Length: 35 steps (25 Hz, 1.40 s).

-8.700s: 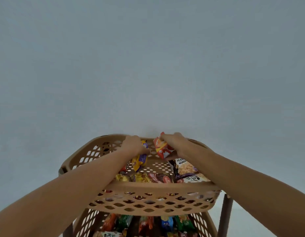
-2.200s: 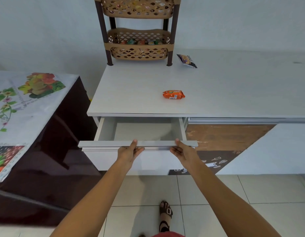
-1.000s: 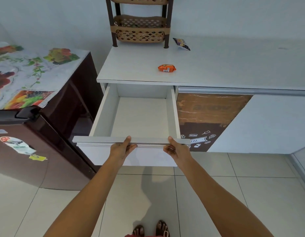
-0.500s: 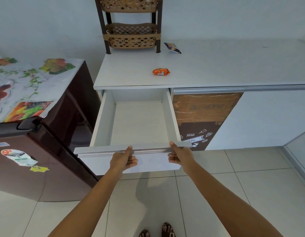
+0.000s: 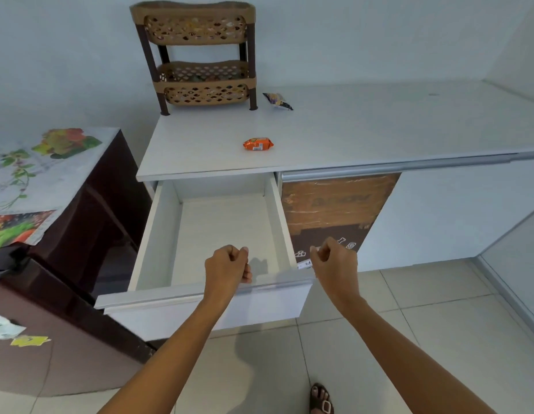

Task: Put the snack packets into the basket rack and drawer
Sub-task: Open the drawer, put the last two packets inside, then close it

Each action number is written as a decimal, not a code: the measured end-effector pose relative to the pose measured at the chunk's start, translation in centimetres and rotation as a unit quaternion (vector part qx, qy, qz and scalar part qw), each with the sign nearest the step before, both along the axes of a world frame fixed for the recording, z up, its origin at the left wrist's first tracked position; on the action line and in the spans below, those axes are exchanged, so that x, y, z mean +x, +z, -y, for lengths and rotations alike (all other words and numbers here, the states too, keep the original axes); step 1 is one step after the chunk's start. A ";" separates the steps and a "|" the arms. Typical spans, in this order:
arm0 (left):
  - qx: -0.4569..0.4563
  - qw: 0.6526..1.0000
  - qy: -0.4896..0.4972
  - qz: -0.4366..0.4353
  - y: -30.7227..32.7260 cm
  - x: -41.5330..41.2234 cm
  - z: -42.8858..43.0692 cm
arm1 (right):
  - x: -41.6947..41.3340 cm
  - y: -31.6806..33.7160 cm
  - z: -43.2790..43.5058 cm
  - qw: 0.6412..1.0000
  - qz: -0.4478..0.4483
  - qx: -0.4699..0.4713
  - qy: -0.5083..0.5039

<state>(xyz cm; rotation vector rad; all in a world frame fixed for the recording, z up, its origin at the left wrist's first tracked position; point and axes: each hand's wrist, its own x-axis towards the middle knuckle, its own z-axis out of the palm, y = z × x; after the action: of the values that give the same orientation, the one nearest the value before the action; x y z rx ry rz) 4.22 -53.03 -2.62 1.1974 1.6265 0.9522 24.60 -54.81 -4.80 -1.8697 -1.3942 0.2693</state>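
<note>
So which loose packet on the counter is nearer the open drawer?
The orange packet, lying mid-counter; the dark packet lies farther back beside the basket rack.

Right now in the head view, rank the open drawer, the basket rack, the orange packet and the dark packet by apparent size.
1. Drawer, though it is nearest the camera.
2. Basket rack.
3 and 4. Orange packet and dark packet: they look about alike, and the dark one lies farther back, so no ranking.
</note>
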 end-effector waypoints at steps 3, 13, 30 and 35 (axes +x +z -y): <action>0.036 0.999 -0.003 -0.019 1.1 4.3 -3.1 | 4.1 1.0 -2.6 0.998 0.046 0.033 0.035; 0.122 0.992 0.016 -0.006 2.1 19.9 -11.6 | 18.7 3.9 -11.3 0.986 0.056 0.112 0.109; 0.168 0.979 0.088 -0.078 1.9 21.2 -33.9 | 21.7 4.5 -37.6 0.979 0.044 0.100 0.170; 0.150 0.918 0.126 -0.345 1.0 19.2 -40.7 | 20.2 3.7 -46.8 0.965 0.065 0.076 0.244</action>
<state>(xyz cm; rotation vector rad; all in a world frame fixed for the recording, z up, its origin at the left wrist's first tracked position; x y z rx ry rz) 23.39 -12.34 -1.67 1.6916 2.2916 1.0289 44.76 -8.04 -1.09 -1.4190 -1.9036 0.2759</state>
